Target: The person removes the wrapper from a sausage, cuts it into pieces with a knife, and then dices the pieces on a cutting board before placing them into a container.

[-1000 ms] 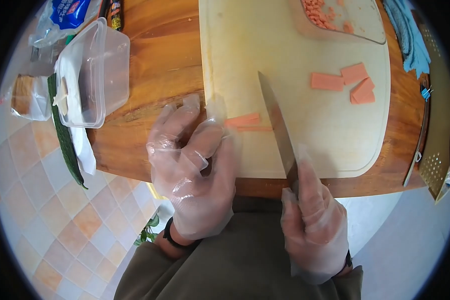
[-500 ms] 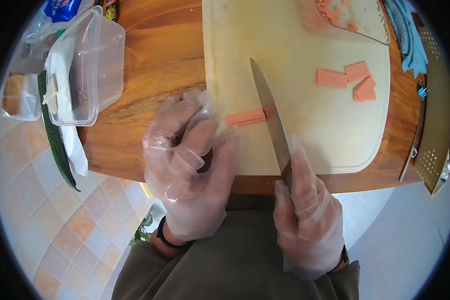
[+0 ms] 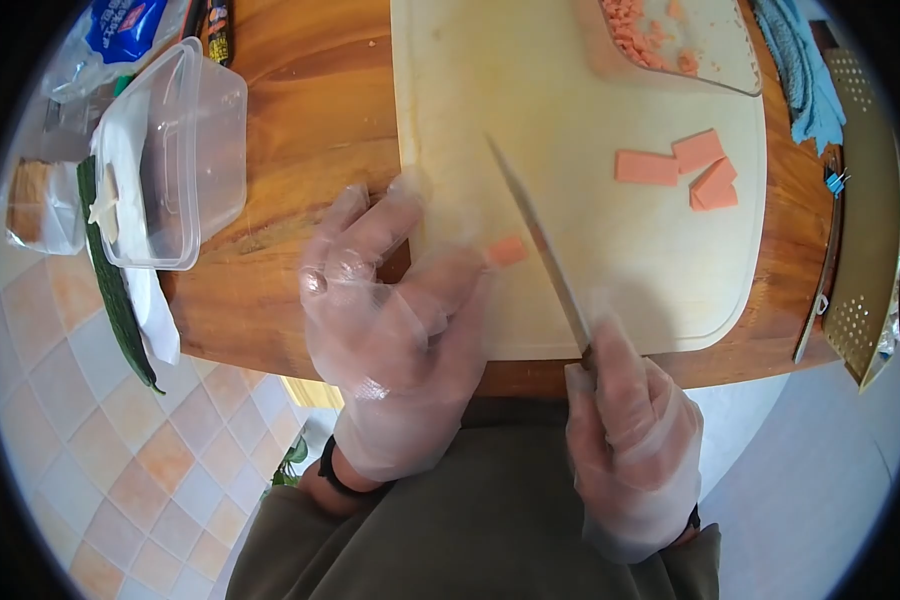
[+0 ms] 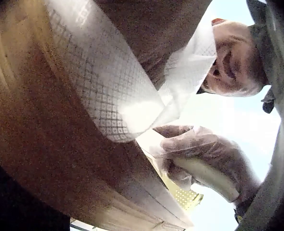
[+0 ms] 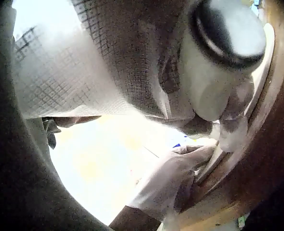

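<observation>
In the head view, my right hand [image 3: 635, 450], in a clear plastic glove, grips a kitchen knife [image 3: 545, 235] by its handle. Its blade slants over the cutting board [image 3: 570, 310], seen nearly edge-on. The pale handle [image 5: 211, 86] shows in the right wrist view. My gloved left hand [image 3: 395, 330] is at the board's left edge, thumb and forefinger pinching small orange-pink strips [image 3: 507, 250]. Their left ends are hidden under the fingertips, and their right ends lie just left of the blade. Several flat orange-pink slices [image 3: 647, 168] lie on the board's right side.
A clear container [image 3: 748, 80] with orange-pink dice stands at the board's far right. Left on the wooden table [image 3: 310, 100] are an empty plastic box [image 3: 220, 150], a cucumber [image 3: 120, 300] and a packet [image 3: 45, 205]. A blue cloth [image 3: 805, 80] and perforated metal piece [image 3: 855, 230] lie right.
The strips, first spread apart, were lined up side by side; now the left fingers have moved right over them and cover most of their length. The knife blade has turned more edge-on.
</observation>
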The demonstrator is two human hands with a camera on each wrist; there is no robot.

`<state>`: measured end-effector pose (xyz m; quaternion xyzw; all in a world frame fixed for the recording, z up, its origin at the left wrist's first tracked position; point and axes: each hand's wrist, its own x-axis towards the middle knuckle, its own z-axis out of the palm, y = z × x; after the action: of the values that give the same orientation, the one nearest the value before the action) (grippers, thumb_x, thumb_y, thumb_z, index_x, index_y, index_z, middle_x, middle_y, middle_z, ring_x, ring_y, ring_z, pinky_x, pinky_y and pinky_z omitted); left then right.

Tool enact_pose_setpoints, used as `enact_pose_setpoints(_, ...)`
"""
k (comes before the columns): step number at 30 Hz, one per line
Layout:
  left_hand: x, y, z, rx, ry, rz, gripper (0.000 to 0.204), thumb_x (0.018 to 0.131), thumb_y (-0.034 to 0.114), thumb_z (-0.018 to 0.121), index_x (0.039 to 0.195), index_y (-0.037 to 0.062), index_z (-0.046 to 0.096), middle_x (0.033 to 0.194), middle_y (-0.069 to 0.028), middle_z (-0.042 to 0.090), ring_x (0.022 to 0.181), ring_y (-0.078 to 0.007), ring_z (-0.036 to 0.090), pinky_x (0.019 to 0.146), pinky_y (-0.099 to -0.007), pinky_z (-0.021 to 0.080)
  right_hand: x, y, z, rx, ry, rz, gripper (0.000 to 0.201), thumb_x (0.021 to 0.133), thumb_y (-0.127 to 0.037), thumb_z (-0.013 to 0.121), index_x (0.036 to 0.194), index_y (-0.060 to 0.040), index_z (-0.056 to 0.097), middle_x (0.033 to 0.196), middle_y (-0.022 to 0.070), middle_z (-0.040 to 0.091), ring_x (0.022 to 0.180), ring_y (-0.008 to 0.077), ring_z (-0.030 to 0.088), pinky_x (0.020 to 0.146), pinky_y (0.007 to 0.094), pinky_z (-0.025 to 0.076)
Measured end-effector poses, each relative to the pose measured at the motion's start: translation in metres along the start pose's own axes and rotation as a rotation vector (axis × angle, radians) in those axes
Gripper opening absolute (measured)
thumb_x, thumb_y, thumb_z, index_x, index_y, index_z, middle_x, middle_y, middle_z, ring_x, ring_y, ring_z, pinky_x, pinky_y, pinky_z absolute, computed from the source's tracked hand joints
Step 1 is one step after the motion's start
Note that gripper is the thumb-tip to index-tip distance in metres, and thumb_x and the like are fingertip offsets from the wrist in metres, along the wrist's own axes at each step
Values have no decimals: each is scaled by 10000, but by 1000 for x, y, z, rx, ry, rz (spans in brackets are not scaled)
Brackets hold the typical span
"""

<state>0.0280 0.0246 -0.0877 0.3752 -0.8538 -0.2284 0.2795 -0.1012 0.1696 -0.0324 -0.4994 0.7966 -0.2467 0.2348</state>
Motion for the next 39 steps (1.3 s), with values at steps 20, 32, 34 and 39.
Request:
enact_pose_setpoints(20,-6,1,2,21,-7,-16,255,723,-78,764,930,65,723,1317,-176,613,1322,-435,571,1000,-472,544,-3,10,9,-205,-76,-162,700,729,-50,712,1410,54,587,809,43,506,622,184,531,528,334,508)
enact_pose_setpoints(32,-6,3,1,-58,-12,-48,250,765,-131,736,954,32,749,1341,-162,592,1347,-406,571,1071,-471,511,-1,-7,7,-425,-120,-123,701,790,63,710,1467,-18,552,725,39,470,564,197,466,460,360,433)
enact_pose_setpoints(34,-7,3,0,-34,-33,-57,251,770,-136,734,958,28,751,1340,-159,593,1351,-403,568,1074,-472,508,2,-14,3,-474,-147,-127,717,781,59,695,1478,-25,549,720,35,454,560,187,450,450,353,421)
enact_pose_setpoints(39,-5,-6,5,-51,63,24,342,668,25,884,979,150,813,1191,-92,657,1166,-405,615,937,-466,552,3,-29,13,-618,-118,-26,742,791,44,672,1512,-63,536,662,45,405,521,207,451,434,373,422)
